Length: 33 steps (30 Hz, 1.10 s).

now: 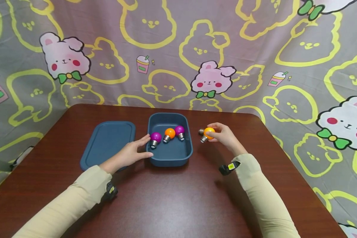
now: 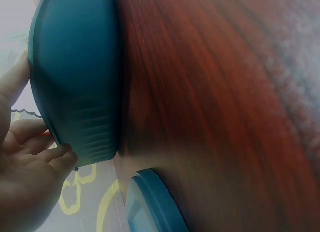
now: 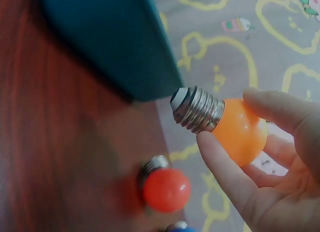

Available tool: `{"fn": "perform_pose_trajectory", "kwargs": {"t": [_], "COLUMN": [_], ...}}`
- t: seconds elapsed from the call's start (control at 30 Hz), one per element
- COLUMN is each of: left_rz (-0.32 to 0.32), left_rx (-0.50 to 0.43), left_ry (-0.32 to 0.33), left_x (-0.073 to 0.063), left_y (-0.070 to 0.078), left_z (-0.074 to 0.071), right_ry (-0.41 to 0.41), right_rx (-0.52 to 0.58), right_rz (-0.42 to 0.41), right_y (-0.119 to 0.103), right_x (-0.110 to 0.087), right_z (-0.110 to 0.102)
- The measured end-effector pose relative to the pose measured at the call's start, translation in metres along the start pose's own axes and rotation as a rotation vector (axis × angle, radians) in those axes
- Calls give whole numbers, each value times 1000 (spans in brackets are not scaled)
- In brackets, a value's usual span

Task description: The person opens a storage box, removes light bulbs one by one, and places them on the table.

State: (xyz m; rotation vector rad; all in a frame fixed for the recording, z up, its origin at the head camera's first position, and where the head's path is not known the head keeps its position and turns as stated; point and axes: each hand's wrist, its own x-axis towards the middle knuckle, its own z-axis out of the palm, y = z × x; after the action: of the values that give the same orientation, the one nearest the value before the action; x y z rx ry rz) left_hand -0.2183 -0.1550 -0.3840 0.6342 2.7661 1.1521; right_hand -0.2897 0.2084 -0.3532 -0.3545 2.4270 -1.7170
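Note:
My right hand (image 1: 223,134) pinches an orange light bulb (image 3: 242,134) by its round glass, just right of the blue box (image 1: 169,162). Its metal screw base points away from the fingers. On the table below it in the right wrist view lies a red light bulb (image 3: 166,190); a second screw base (image 1: 201,131) shows beside the held bulb. My left hand (image 1: 131,152) rests on the box's left rim, thumb and fingers spread apart. Inside the box lie a purple bulb (image 1: 156,137), an orange bulb (image 1: 169,133) and another purple bulb (image 1: 179,130).
A flat blue lid (image 1: 108,140) lies on the brown table (image 1: 166,198), left of the box. Part of a blue round thing (image 3: 181,229) shows at the bottom edge of the right wrist view. A patterned cloth (image 1: 166,53) hangs behind the table.

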Motion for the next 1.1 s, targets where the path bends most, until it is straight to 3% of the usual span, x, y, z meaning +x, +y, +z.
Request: {"fn": "perform_pose_trajectory", "kwargs": {"t": [0.27,0.47,1.1], "left_rz": [-10,-15,-44], "left_rx": [1,1,-4], "left_ry": [-10,-9,-23], "left_x": [0,-1,0], "left_y": [-1,1,3], "left_z": [0,-1,-2], "right_ry": [-5,10,23], "right_rx": [61,5,-92], "right_rz": [66,115,231], "right_y": [31,44,48], "right_x": [-7,-7,-4], "right_z": [-7,-8,-9]}}
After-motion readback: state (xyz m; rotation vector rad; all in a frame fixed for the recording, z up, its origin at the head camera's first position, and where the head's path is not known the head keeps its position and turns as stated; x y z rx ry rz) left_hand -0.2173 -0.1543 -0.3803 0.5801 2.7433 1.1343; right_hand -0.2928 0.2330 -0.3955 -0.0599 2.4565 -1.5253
